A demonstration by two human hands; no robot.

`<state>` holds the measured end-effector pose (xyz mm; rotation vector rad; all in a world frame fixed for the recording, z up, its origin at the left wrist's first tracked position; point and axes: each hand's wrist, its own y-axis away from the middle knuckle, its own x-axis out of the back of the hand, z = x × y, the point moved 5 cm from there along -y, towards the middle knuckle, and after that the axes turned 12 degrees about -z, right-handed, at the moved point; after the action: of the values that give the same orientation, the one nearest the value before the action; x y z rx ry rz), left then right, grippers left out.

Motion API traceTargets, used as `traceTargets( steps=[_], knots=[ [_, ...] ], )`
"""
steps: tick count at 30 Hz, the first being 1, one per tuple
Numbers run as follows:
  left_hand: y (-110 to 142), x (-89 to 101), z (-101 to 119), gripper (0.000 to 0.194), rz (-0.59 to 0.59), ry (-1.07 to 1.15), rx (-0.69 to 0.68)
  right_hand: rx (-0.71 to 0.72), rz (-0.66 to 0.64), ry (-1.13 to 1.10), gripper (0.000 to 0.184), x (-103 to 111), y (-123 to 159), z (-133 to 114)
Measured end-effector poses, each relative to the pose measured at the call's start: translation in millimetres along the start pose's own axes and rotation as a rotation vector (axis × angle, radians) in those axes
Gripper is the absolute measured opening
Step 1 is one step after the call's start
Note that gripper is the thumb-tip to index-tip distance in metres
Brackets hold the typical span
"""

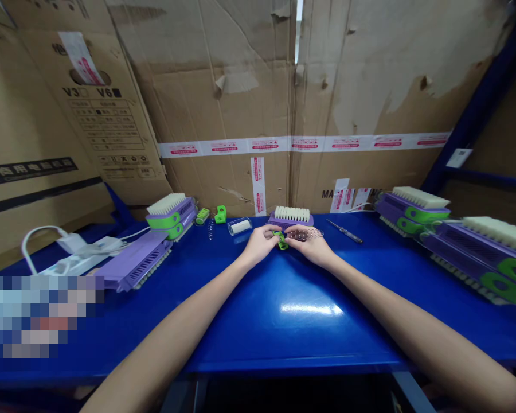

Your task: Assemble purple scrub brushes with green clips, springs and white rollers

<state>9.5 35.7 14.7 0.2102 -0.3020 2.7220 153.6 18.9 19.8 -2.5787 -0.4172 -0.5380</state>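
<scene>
A small green plastic piece (281,240) with openings in it is between my two hands at the middle of the table. My left hand (258,248) has its fingers closed on the piece's left side. From the other side my right hand (316,250) reaches in, with thumb and fingertips closed close to the green piece. A metal coil spring (313,234) lies across the right hand's fingers and sticks out past them; its near end is hard to make out. Just behind the hands is a purple brush head (290,215) with pale bristles.
On the blue table (258,321), a clear tube with a white roll (239,226), another spring (211,228) and a green bracket (221,214) lie left. A screwdriver (346,232) lies right. Purple brush heads (464,246) flank both sides. Cardboard (223,109) walls the back; a power strip (83,258) stands left.
</scene>
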Motion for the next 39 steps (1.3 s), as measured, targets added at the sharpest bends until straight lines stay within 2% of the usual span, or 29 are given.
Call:
traceTargets(
  steps=[8, 13, 16, 22, 30, 34, 39],
  knots=[
    [1.5, -3.5, -0.6, 0.040, -0.120, 0.087, -0.026, -0.023, 0.020, -0.060, 0.027, 2.2, -1.7, 5.1],
    [2.4, -2.9, 1.5, 0.042, -0.149, 0.108, -0.017, -0.058, 0.035, -0.152, 0.031, 4.4, -2.1, 5.7],
    [1.6, -3.4, 0.8, 0.038, -0.126, 0.100, -0.016, -0.054, 0.018, -0.145, 0.030, 3.1, -2.1, 4.0],
    [1.8, -5.7, -2.5, 0.036, -0.007, -0.006, -0.042, -0.041, 0.013, -0.128, 0.028, -1.0, -3.2, 4.8],
    [1.2, -5.3, -5.0, 0.029, 0.039, 0.018, -0.024, -0.082, 0.024, -0.194, 0.034, -2.8, -3.0, 2.2],
    [0.3, -4.3, -4.2, 0.029, 0.001, 0.039, -0.025, -0.027, -0.024, -0.111, 0.035, -5.9, -2.2, -1.8],
    [0.8, -5.3, 1.1, 0.032, -0.078, 0.027, -0.042, 0.066, -0.107, 0.217, 0.026, -6.6, 0.4, -6.1]
  ],
)
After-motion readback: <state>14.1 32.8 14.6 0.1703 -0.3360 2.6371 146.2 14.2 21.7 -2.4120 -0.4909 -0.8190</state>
